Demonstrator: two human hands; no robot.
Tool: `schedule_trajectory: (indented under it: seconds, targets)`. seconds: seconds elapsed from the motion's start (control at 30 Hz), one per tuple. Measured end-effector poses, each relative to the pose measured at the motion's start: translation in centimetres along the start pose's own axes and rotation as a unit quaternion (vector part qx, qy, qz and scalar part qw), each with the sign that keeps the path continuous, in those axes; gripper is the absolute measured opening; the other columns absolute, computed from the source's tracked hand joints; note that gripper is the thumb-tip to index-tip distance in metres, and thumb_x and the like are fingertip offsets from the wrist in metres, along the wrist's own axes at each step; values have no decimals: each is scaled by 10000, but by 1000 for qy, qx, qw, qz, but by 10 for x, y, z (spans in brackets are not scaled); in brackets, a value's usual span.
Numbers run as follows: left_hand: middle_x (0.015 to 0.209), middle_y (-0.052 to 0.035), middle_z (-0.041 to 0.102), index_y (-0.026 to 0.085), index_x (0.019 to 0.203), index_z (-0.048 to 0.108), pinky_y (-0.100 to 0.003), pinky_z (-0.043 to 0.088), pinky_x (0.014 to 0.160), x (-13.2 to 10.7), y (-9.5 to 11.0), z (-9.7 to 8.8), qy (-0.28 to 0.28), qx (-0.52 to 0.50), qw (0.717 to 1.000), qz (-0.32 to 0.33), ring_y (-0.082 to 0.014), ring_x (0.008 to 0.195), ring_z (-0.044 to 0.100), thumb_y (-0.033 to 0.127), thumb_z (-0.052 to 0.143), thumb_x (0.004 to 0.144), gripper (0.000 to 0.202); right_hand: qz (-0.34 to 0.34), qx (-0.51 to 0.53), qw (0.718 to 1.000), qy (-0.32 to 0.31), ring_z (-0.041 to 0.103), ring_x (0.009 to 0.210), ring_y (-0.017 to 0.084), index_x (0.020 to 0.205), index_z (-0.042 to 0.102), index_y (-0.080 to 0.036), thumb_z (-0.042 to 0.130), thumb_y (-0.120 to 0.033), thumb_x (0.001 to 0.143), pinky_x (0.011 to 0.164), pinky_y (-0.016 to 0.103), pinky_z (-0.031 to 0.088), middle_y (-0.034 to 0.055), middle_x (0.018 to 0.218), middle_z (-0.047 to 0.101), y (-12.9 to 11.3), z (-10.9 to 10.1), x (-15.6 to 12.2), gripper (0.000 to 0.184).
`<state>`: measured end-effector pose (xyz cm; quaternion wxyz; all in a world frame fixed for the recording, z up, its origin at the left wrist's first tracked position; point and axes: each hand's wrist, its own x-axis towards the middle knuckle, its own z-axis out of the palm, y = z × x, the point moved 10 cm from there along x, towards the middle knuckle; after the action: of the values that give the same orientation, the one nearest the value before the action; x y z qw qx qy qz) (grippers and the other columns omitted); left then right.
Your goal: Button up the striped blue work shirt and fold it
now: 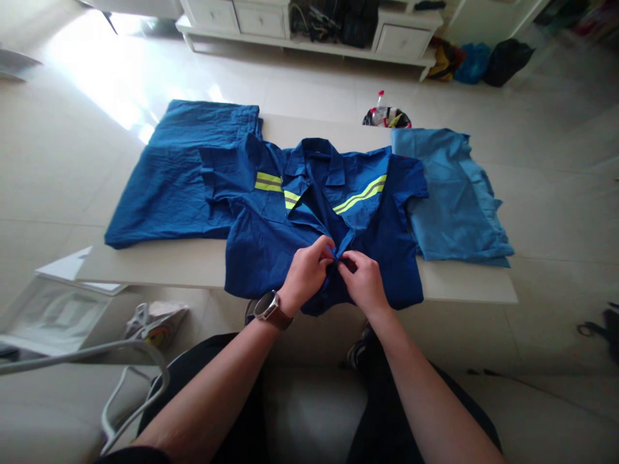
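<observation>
A dark blue short-sleeved work shirt [387,238] with yellow and grey reflective stripes lies face up on a white table, its collar away from me. The front edges part below the collar and meet at my fingers. My left hand [309,264], with a watch [267,305] on the wrist, pinches one front edge. Close against it, my right hand [360,277] pinches the other edge. Whether a button sits between the fingertips cannot be seen. The shirt's lower hem hangs over the near table edge.
Folded blue cloth [169,187] lies on the table's left, lighter blue cloth [454,200] on its right. The white tabletop [469,283] shows between them. Beyond stand a bin [387,118] with bottles and a white cabinet [261,26]. A clear box [62,316] is at left.
</observation>
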<state>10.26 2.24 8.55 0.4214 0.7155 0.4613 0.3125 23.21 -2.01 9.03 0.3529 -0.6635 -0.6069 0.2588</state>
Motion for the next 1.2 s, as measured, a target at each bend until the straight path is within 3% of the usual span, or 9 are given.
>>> schedule_trajectory:
  seconds: [0.13, 0.37, 0.57, 0.7, 0.9, 1.2]
  targets:
    - [841, 31, 731, 256, 1014, 624, -248, 491, 748, 0, 9, 0, -15, 42, 998, 33, -155, 812, 710, 34, 577, 836, 288, -14, -4, 1000, -3, 621, 771, 200, 862, 704, -207, 577, -209, 888, 735, 310, 446, 50, 853, 696, -4, -1, 0, 130]
    - [852, 23, 720, 259, 997, 603, -257, 491, 747, 1, 10, -2, -6, 36, 999, 31, -163, 817, 700, 32, 562, 824, 289, 33, 54, 998, 3, 604, 717, 189, 808, 677, -212, 619, -258, 863, 706, 301, 450, 24, 781, 692, 0, -4, 1, 92]
    - [837, 25, 715, 256, 1019, 607, -262, 501, 751, 1, 8, -2, -10, 29, 999, 24, -158, 799, 695, 15, 564, 814, 320, 37, 86, 996, 7, 625, 740, 196, 832, 700, -210, 630, -269, 854, 716, 310, 475, 37, 834, 713, 5, -1, 1, 94]
    - [817, 27, 710, 239, 1073, 606, -236, 519, 735, 1, 8, -2, -7, -52, 999, 1, -135, 768, 696, 45, 586, 825, 316, 25, 68, 997, 20, 613, 731, 192, 829, 682, -211, 619, -237, 854, 712, 310, 476, 34, 827, 685, 3, -1, 1, 73]
    - [785, 18, 704, 221, 1047, 577, -236, 541, 687, 1, -4, 2, 1, -179, 982, -53, -140, 727, 696, 246, 752, 817, 291, -6, 12, 1000, 22, 608, 765, 203, 864, 660, -214, 592, -191, 863, 714, 317, 464, 50, 861, 675, -7, -2, 1, 72]
    - [752, 26, 686, 202, 994, 547, -203, 489, 635, 3, -24, 5, 48, -291, 950, -100, -103, 671, 667, 206, 751, 787, 290, 9, 17, 998, 56, 647, 786, 219, 960, 710, -207, 621, -247, 889, 743, 338, 509, 75, 943, 740, -8, -10, -1, 120]
